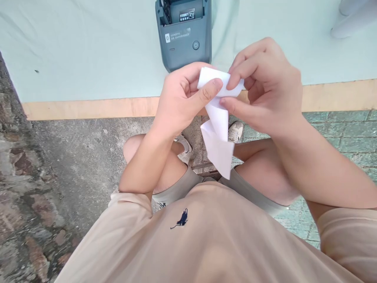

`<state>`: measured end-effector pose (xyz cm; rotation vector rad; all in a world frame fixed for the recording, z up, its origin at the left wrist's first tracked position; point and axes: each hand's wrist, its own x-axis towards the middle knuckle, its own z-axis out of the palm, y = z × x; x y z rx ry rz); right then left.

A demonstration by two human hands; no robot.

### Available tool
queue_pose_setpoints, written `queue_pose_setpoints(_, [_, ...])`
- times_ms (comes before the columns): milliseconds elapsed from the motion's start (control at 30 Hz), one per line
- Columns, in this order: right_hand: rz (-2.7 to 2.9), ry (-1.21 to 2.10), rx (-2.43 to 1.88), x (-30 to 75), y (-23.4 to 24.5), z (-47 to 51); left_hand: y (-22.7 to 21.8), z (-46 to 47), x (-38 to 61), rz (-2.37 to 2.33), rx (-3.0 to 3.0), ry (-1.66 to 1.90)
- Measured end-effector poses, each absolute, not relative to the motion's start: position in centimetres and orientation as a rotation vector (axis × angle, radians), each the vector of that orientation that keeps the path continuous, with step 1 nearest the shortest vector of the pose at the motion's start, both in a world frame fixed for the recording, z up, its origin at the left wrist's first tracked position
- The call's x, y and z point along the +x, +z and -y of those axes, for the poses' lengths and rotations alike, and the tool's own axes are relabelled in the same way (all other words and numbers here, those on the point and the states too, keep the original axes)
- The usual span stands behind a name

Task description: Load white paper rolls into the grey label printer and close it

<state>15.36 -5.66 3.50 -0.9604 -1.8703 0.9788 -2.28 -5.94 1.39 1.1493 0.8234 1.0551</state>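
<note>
Between both hands, above the near edge of the table, is a small roll of white paper (210, 76) with a loose, twisted strip hanging down over my lap. My left hand (185, 94) is closed round the roll's left end, its thumb pressed on the front. My right hand (265, 82) grips the right end, fingers curled over the top and thumb touching the paper just below the roll. Just beyond my left hand sits a dark grey label printer (184, 43); its top compartment is uncovered, and a round power button shows on its front.
A pale green cloth (88, 51) covers the table, which has a light wooden edge (88, 108). White rolled or tube-like objects (353, 19) lie at the far right. Below are my knees, a concrete floor (88, 157) and greenish paving; a stone wall (26, 196) stands at left.
</note>
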Motion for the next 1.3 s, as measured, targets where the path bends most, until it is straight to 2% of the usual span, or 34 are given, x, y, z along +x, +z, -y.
queue_pose_setpoints(133, [1.646,1.300,-1.081,15.4,3.8,5.6,1.0,5.8,-2.7,-0.838,1.301,1.082])
queue_pose_setpoints(267, [1.571,1.402,-1.066,15.4,3.8,5.6,1.3,5.6,-2.9,-0.880,1.335,1.068])
queue_pose_setpoints(800, [1.545,1.390,-1.064,15.5,3.9,5.4,0.3,4.9,-2.8,-0.835,1.379,1.162])
queue_pose_setpoints(1000, [1.546,1.327,-1.004,15.5,3.9,5.1,-1.7,3.1,-3.4,-0.585,1.415,1.122])
queue_pose_setpoints(1100, [1.509,1.348,-1.069,15.6,4.0,5.1,-1.1,3.5,-3.2,-0.622,1.398,1.211])
queue_pose_setpoints(1300, [1.546,1.427,-1.078,16.0,4.3,5.2,0.8,4.5,-2.8,-0.840,1.271,1.101])
